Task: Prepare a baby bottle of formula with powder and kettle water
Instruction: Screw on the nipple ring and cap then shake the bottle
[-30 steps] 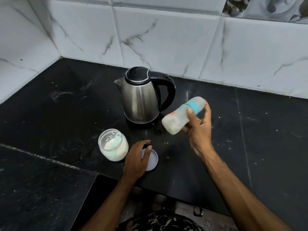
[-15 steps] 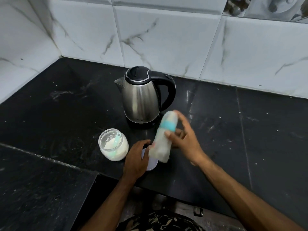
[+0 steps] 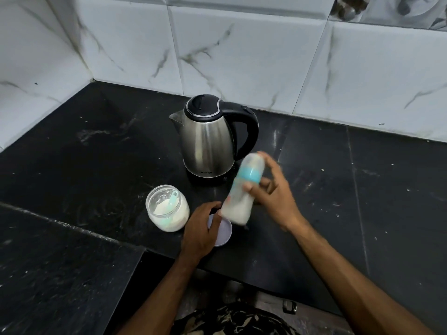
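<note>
My right hand [image 3: 273, 194] grips a baby bottle [image 3: 238, 201] with a teal collar and milky white liquid inside; it is motion-blurred and nearly upright, cap end up, just above the counter. My left hand [image 3: 202, 228] rests on a pale round jar lid [image 3: 223, 234] lying flat on the counter, fingers curled over its left edge. An open glass jar of white formula powder [image 3: 168, 209] with a teal scoop inside stands to the left. The steel kettle [image 3: 208, 141] with black lid and handle stands behind.
The black stone counter [image 3: 362, 189] runs to white marble-look wall tiles [image 3: 242, 56] at the back and left. A lower black ledge [image 3: 48, 262] lies at front left. The counter's front edge is close to my body.
My right hand swung the bottle from tilted high on the right down to upright beside the lid. Left hand, jar and kettle stayed put.
</note>
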Demonstrator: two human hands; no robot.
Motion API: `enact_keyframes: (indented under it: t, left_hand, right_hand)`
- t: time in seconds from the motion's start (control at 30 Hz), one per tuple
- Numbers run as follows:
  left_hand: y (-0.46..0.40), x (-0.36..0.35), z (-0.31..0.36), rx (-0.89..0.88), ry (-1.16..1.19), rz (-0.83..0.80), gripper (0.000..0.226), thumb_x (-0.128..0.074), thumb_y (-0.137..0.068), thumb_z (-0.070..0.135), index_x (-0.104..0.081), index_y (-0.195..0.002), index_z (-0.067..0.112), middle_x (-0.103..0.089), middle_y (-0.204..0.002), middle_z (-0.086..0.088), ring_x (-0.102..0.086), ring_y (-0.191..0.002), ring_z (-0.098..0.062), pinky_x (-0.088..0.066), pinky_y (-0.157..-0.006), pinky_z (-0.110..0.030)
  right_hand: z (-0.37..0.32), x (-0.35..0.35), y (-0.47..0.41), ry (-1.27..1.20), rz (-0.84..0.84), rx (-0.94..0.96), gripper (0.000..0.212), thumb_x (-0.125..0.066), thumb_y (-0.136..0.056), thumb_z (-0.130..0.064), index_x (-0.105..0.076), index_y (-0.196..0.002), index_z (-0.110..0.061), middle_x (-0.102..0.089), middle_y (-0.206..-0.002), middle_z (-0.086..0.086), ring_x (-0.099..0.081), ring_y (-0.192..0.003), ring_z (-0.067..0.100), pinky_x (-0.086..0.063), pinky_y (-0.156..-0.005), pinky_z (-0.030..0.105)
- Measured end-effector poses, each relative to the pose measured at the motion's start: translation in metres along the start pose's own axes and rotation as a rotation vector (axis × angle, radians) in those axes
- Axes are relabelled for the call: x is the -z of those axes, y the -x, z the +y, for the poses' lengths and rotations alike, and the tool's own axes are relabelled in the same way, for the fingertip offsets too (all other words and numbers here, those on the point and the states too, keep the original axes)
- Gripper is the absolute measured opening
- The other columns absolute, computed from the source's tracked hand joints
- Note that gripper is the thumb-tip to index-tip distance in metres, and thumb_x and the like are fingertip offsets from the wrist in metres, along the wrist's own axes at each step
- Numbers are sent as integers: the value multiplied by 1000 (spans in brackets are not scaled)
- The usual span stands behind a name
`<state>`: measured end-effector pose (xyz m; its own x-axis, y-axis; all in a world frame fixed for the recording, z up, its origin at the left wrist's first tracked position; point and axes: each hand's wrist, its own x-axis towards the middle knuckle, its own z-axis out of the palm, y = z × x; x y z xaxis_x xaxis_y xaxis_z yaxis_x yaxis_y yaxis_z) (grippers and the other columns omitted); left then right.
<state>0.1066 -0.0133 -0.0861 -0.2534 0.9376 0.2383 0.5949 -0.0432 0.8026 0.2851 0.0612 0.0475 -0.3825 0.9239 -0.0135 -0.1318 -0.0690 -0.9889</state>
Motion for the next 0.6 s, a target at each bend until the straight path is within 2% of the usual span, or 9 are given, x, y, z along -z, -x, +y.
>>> enact_keyframes:
  t: [0.07, 0.13, 0.2, 0.3, 0.33, 0.43, 0.47, 0.53, 0.6]
  left_hand:
    - [0, 0, 4, 8, -13, 18, 43, -45, -96, 47, -67, -116, 15, -65, -114, 9, -60, -106, -9, -42, -94, -17]
    - [-1, 0, 7, 15, -14, 16, 44, -44, -96, 48, -67, -116, 16, -64, -113, 11, -58, -105, -4, -41, -94, -15]
    - [-1, 0, 5, 5, -16, 17, 43, -46, -96, 46, -66, -116, 14, -64, -112, 9, -56, -103, -2, -42, -92, -19]
    - [-1, 0, -2, 1, 0, -15, 36, -54, -95, 35, -65, -119, 11, -67, -116, 1, -61, -105, -12, -46, -93, -28]
    - [-1, 0, -2, 3, -2, -15, 35, -55, -95, 35, -66, -119, 12, -67, -117, 0, -62, -107, -14, -47, -94, -30]
    - [0, 0, 5, 14, -5, 22, 42, -46, -97, 46, -67, -117, 16, -67, -115, 6, -60, -107, -10, -46, -95, -26]
    - [0, 0, 6, 16, -4, 26, 43, -45, -97, 48, -67, -116, 16, -67, -114, 7, -60, -107, -10, -45, -95, -25]
    - [0, 0, 5, 12, -12, 18, 44, -45, -96, 48, -67, -117, 16, -67, -115, 6, -61, -107, -11, -45, -95, -25]
    - [-1, 0, 2, 9, -5, -2, 43, -47, -95, 45, -66, -118, 14, -67, -116, 3, -62, -107, -14, -46, -95, -29]
  right_hand:
    - [-6, 7, -12, -128, 224, 13, 70, -73, -84, -19, -35, -142, -32, -73, -101, 5, -72, -90, 22, -61, -67, 40]
    - [-4, 9, -15, -229, 308, 25, 70, -71, -85, -23, -33, -143, -31, -75, -94, -3, -72, -89, 21, -61, -69, 45]
    - [2, 2, -5, -176, 207, -8, 68, -72, -86, -17, -35, -141, -33, -75, -94, -3, -72, -87, 19, -61, -66, 40]
    - [10, -5, 13, 8, -76, -70, 72, -74, -80, -14, -36, -139, -35, -72, -107, 10, -73, -93, 23, -59, -70, 33]
    - [9, -3, 12, -1, -54, -52, 71, -72, -80, -13, -37, -139, -35, -72, -106, 10, -73, -93, 23, -59, -70, 33]
    - [1, 7, -5, -210, 270, -2, 61, -65, -87, -14, -37, -139, -30, -75, -89, -1, -72, -81, 17, -59, -63, 37]
    - [0, 9, -8, -258, 323, 14, 59, -63, -90, -15, -35, -141, -28, -75, -86, -5, -72, -80, 16, -59, -65, 39]
    - [3, 6, -4, -243, 280, 0, 62, -64, -89, -18, -34, -143, -28, -75, -89, -5, -72, -83, 18, -59, -67, 41]
    - [8, -2, 9, -101, 87, -64, 69, -69, -80, -19, -37, -139, -34, -74, -97, 3, -73, -88, 24, -61, -67, 37]
